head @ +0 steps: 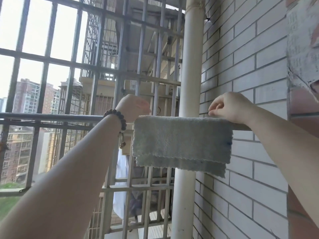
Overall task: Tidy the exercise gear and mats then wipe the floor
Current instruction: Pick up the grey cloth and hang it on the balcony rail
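Note:
A pale grey-blue cleaning cloth [181, 142] hangs folded over a horizontal metal rail [51, 116] at chest height. My left hand [133, 106], with a dark bead bracelet on the wrist, grips the cloth's top left corner at the rail. At the cloth's top right edge my right hand [229, 106] has its fingers curled, the fingertips pinching the fold. Both forearms reach up from the bottom of the view.
A metal window grille [72, 66] closes the balcony on the left, with apartment blocks beyond. A white vertical pipe [189, 66] stands behind the cloth. A white brick wall [250, 57] fills the right side.

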